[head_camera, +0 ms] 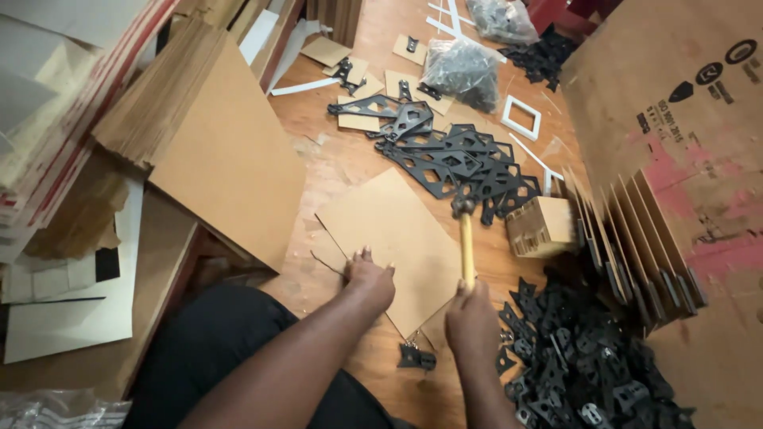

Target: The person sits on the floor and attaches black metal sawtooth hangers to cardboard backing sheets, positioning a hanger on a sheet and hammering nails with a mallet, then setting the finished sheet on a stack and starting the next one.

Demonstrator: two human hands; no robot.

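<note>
Left hand (pixel 369 278) presses flat, fingers spread, on a brown backing board (pixel 393 242) lying on the floor, right hand (pixel 470 318) wrapped tight around a hammer (pixel 465 238), head raised over the board's far edge; black metal brackets (pixel 588 365) piled beside, seemingly many unfitted.

Single head-worn view, looking steeply down and forward from above person's lap. Close range: left hand (pixel 369 280) and right hand (pixel 470 318) low in frame, near centre. Wooden floor (pixel 334 159) fills middle; leaning brown cardboard sheets (pixel 675 95) crowd right edge.
</note>
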